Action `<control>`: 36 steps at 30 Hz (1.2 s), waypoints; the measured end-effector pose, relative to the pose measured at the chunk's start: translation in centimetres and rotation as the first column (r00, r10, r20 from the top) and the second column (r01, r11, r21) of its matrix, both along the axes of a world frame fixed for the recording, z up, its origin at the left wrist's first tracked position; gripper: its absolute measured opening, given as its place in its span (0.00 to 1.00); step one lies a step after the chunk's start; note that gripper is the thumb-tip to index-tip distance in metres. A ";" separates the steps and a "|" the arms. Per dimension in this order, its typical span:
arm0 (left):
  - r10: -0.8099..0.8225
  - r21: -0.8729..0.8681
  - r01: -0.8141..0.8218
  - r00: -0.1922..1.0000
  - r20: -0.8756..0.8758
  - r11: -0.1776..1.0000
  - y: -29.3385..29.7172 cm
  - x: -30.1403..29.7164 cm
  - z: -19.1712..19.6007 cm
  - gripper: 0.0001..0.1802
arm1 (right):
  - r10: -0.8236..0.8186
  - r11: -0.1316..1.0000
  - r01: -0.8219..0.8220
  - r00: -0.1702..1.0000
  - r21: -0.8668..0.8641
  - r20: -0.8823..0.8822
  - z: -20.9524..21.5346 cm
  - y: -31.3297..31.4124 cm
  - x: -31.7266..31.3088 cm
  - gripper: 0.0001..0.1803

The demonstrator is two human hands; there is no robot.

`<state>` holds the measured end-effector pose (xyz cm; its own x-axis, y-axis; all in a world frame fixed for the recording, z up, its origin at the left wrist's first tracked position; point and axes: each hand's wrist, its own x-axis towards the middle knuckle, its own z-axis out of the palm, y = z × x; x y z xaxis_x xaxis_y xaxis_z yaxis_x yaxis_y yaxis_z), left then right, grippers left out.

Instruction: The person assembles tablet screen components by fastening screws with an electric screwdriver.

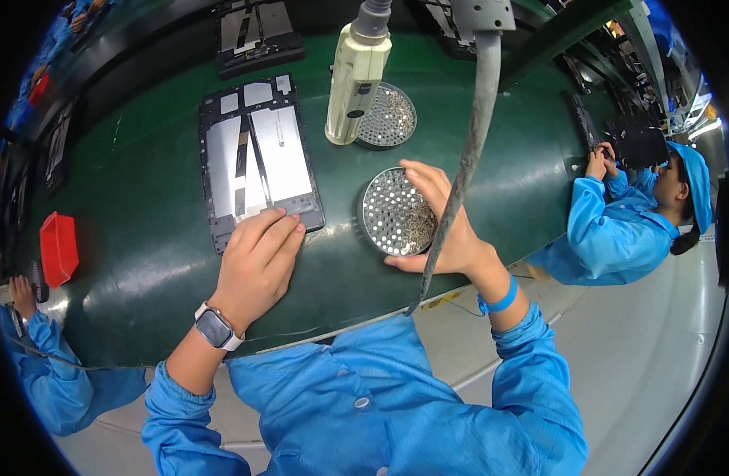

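An opened tablet point(282, 159) lies on the green bench with its silver battery panels and black ribbon cables exposed. My left hand point(257, 258) rests on its near edge, fingers stretched over the dark frame. Just to the right, my right hand point(452, 226) grips a round screw tray point(390, 208) by its rim, thumb at the near side and fingers at the far side. The tray has a perforated plate, with small screws heaped toward its right. Behind it stands a second round screw tray point(396, 119), partly covered by a hanging pale electric screwdriver point(356, 87).
A grey cable point(474, 135) hangs down in front of my right hand. At the left lies a red bin point(59, 249). Another opened tablet point(257, 32) sits at the back. Co-workers in blue sit at right point(618, 226) and left point(51, 373).
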<state>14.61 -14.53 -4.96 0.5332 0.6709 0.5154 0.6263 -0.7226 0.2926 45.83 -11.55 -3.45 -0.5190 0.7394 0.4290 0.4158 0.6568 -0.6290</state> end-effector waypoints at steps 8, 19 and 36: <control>-0.006 -0.027 0.006 1.000 0.023 1.000 -0.1 0.0 0.0 0.20 | -0.043 0.998 0.052 0.980 -0.041 0.192 1.2 0.9 0.2 0.58; 0.010 -0.014 -0.010 1.000 0.005 1.000 -0.1 -0.3 -0.1 0.18 | -0.167 0.981 0.191 0.928 -0.040 0.334 2.7 -1.0 -0.8 0.56; 0.455 -0.292 -0.376 0.846 0.279 0.879 12.0 -10.9 1.8 0.18 | 0.043 0.997 0.005 0.766 -0.073 0.641 3.5 -4.5 -0.6 0.46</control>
<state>3.68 -2.55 -3.12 0.0038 0.9057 0.4240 0.6912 -0.3087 0.6534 45.25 -16.04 0.01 -0.6698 0.7402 -0.0587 0.7258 0.6360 -0.2621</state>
